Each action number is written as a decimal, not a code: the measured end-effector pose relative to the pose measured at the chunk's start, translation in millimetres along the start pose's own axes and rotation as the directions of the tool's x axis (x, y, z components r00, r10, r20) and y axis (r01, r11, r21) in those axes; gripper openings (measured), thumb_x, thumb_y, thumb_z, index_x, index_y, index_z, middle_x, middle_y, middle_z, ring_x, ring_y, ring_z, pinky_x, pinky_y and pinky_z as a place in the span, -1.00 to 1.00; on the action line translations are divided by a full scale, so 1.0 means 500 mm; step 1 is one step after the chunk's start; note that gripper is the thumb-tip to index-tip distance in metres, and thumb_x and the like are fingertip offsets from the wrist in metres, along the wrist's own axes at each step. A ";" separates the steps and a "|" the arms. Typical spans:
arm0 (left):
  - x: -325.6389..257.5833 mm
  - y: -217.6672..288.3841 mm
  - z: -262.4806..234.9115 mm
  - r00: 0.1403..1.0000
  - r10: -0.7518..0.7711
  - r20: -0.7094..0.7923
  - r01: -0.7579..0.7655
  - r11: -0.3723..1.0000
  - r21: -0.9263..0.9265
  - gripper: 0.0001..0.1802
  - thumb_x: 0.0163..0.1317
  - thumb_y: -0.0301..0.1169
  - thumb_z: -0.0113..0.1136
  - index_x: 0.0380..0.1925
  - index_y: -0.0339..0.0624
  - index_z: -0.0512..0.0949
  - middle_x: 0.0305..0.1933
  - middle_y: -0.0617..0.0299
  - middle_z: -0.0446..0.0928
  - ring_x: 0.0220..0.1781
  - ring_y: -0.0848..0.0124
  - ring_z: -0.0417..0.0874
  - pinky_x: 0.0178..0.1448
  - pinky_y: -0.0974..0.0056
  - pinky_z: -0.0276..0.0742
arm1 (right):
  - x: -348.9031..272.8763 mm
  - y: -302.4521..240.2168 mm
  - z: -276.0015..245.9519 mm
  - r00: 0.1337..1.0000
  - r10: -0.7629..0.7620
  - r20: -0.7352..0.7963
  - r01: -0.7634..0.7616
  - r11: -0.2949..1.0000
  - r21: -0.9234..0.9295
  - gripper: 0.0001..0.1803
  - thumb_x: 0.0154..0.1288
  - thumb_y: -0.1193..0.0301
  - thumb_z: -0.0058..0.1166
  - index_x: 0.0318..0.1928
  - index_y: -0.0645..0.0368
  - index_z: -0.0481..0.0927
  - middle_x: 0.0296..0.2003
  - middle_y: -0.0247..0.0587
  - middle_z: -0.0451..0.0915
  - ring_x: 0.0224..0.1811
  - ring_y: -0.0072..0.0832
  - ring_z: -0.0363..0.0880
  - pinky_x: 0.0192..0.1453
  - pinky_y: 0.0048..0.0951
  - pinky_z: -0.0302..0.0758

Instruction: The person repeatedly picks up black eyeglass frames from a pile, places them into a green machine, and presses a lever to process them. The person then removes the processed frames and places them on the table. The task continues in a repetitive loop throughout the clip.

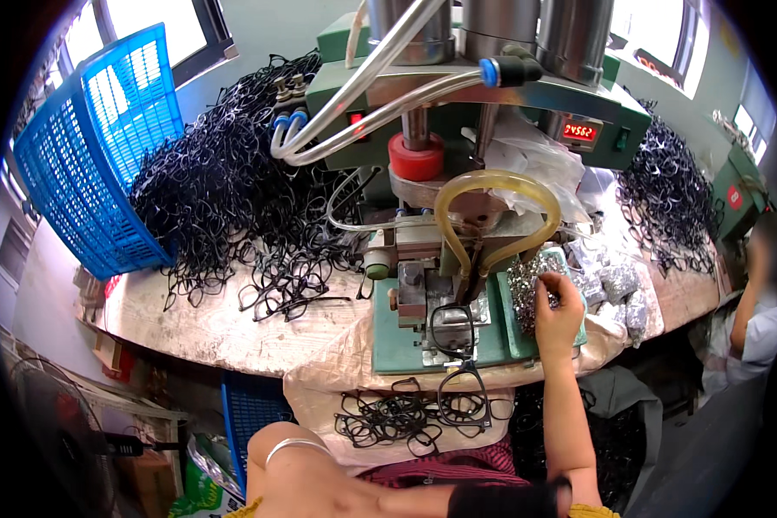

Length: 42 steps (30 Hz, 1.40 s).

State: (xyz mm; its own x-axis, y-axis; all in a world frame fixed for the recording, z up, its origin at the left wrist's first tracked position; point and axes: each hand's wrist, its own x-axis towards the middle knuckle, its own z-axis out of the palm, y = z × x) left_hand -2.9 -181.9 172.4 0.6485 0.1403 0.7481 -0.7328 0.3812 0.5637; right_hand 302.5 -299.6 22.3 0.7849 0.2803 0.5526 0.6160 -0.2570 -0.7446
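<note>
My right hand [559,318] is over a green tray [580,321] of small metal parts [521,298], its thumb and fingertips drawn together. Whatever lies between the fingertips is too small to make out. Left of it, a black eyeglass frame [433,331] sits at the fixture of a green bench press [394,340]. Another black frame part [441,404] hangs just below, over the front edge. At the lower edge, bare skin with a white bangle [295,444] appears to belong to my left arm; the fingers of my left hand do not show.
Tangled black eyeglass frames [224,173] spill from a tipped blue basket [86,173]. More frames [388,419] lie on the cloth at my lap, and another heap [665,194] is far right. Small plastic bags [620,283] lie beside the tray. A co-worker's arm [745,302] shows at right.
</note>
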 end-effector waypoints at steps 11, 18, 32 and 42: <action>-0.036 0.023 -0.297 0.931 0.116 -0.346 0.350 -0.552 0.757 -0.72 -0.05 -0.51 0.41 -0.27 -0.08 0.61 0.34 -0.06 0.40 0.42 0.02 0.33 0.53 -0.08 0.07 | 0.012 -0.017 0.006 0.964 0.194 0.182 -0.252 0.885 0.392 -0.87 0.23 0.55 0.25 -0.20 0.29 0.68 -0.34 -0.37 0.67 -0.28 -0.66 0.56 -0.11 -0.58 0.47; -0.255 -0.082 -0.432 0.912 0.127 -0.390 0.354 -0.725 0.591 -0.73 -0.15 -0.58 0.34 -0.35 -0.16 0.69 0.35 0.02 0.43 0.25 -0.16 0.35 0.41 -0.08 0.21 | -0.043 -0.002 -0.065 0.991 0.124 0.040 -0.127 0.988 0.082 -0.87 0.13 0.59 0.27 -0.26 0.27 0.68 -0.30 -0.23 0.68 -0.20 -0.42 0.63 -0.02 -0.44 0.50; -0.182 -0.030 -0.524 0.522 0.180 -0.834 0.730 0.411 0.546 -0.57 0.31 -0.50 0.20 0.19 -0.31 0.53 -0.26 0.35 0.50 -0.28 0.57 0.42 -0.17 0.45 0.38 | -0.023 -0.194 0.039 0.938 0.097 0.333 -0.284 0.765 0.579 -0.69 0.13 0.58 0.26 -0.08 0.30 0.56 -0.29 -0.30 0.64 -0.19 -0.61 0.59 -0.03 -0.55 0.48; -0.006 0.004 -0.299 0.503 0.414 -0.758 0.277 0.754 0.595 -0.91 0.38 -0.39 0.07 -0.33 -0.11 0.44 -0.32 0.28 0.47 -0.35 0.55 0.39 -0.21 0.43 0.33 | -0.027 -0.251 0.030 0.873 0.162 0.460 -0.478 0.472 0.741 -0.53 0.18 0.60 0.23 0.12 0.31 0.44 -0.22 -0.31 0.64 -0.16 -0.65 0.57 0.06 -0.58 0.44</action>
State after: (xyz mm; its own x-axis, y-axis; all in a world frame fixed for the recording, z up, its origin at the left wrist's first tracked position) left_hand 24.5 -44.9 119.0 0.1792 0.9216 0.3444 -0.4960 -0.2177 0.8406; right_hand 213.4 -257.4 102.6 0.7543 0.6287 0.1892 -0.1340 0.4296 -0.8930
